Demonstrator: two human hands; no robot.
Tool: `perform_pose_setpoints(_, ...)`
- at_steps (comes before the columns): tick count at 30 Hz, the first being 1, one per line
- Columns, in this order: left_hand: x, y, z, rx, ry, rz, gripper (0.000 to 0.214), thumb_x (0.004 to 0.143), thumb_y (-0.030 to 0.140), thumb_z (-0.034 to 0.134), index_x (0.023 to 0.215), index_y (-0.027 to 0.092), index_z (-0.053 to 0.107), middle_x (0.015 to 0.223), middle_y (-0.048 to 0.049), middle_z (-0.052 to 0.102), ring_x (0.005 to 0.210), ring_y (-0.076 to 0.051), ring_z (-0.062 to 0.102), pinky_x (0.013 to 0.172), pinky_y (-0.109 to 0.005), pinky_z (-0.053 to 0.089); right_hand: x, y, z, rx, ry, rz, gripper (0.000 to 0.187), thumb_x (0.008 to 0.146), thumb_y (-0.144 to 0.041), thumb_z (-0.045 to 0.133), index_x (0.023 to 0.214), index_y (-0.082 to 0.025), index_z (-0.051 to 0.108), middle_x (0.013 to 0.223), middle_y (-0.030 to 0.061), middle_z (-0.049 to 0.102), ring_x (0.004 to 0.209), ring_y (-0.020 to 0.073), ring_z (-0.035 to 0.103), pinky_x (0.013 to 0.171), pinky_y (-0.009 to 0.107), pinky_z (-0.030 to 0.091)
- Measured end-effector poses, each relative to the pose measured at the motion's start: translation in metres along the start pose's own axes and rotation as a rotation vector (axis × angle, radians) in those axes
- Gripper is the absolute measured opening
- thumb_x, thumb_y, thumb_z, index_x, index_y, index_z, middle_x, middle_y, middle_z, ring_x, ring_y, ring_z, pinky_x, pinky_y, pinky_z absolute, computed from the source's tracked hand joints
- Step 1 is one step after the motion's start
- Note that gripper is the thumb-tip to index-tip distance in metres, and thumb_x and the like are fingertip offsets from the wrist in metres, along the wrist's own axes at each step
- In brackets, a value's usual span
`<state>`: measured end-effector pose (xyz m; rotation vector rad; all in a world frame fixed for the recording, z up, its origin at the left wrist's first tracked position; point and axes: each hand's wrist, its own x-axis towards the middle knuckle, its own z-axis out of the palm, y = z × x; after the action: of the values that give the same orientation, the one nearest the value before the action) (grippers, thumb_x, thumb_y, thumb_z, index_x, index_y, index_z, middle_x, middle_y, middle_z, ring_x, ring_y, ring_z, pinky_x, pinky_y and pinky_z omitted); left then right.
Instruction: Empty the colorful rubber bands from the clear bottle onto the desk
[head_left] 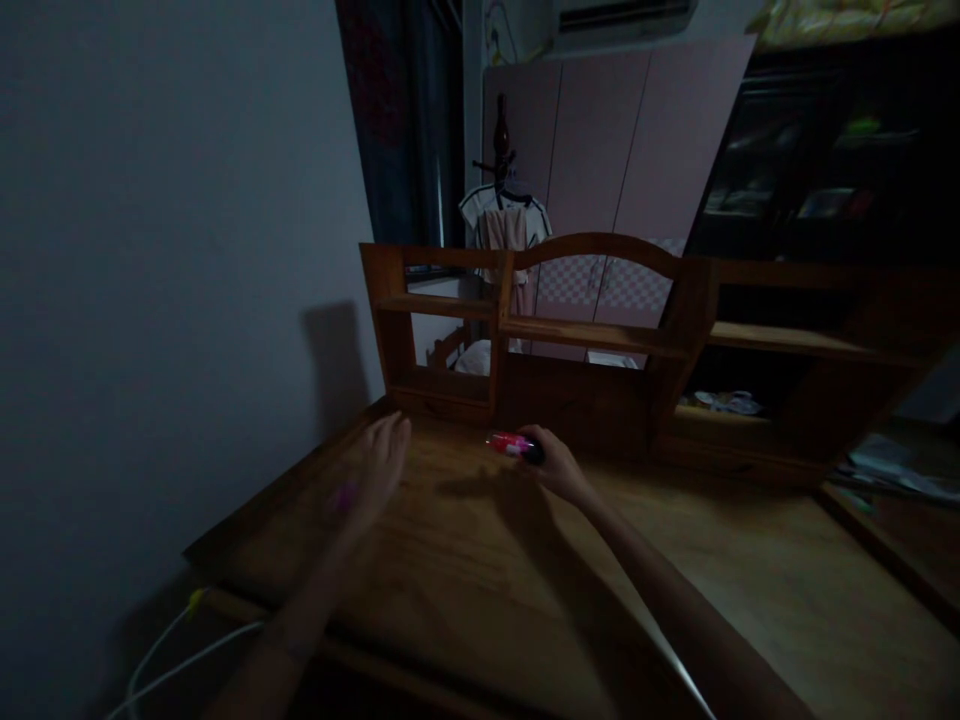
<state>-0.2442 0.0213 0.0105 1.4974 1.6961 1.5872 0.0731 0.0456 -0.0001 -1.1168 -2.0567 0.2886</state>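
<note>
My right hand (pixel 553 462) is closed around the dark end of a small red-and-pink tube with a clear tip (pixel 510 443). It holds the tube above the wooden desk (pixel 465 550), with the tip pointing left; its exact kind is too dim to tell. On the left, my left hand (pixel 381 462) is over the desk, blurred by motion, with its fingers stretched forward and nothing visible in them. A small blurred purple thing (pixel 343 497) shows beside the left wrist; whether it touches the hand I cannot tell.
A wooden shelf unit (pixel 592 335) stands along the desk's back edge, with small items (pixel 724 402) in its right compartment. A bare wall (pixel 187 300) borders the left side. White cables (pixel 176 655) hang at the lower left. Papers (pixel 900 465) lie at the far right.
</note>
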Motion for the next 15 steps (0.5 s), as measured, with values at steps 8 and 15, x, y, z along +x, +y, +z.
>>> perform_pose_setpoints(8,0.037,-0.024,0.084,-0.944,-0.152,-0.705,0.035,0.093,0.036,0.043,0.099,0.008,0.063,0.079,-0.0113,0.067,0.063,-0.017,0.064,0.062,-0.030,0.054,0.073,-0.044,0.091,0.018,0.039,-0.012,0.041,0.068,-0.013,0.067,0.105,-0.027,0.057,0.106,0.0044,0.053,0.095,0.0208,0.051,0.081,0.033,0.043)
perform_pose_setpoints(15,0.045,-0.046,0.070,-1.188,-0.116,-0.764,0.031,0.091,0.018,0.036,0.107,0.012,0.061,0.072,-0.0071,0.068,0.067,-0.017,0.066,0.065,-0.026,0.056,0.094,-0.058,0.131,0.786,0.203,0.129,0.064,0.061,-0.017,0.070,0.122,-0.027,0.051,0.104,0.0003,0.057,0.094,0.0191,0.055,0.085,0.032,0.047)
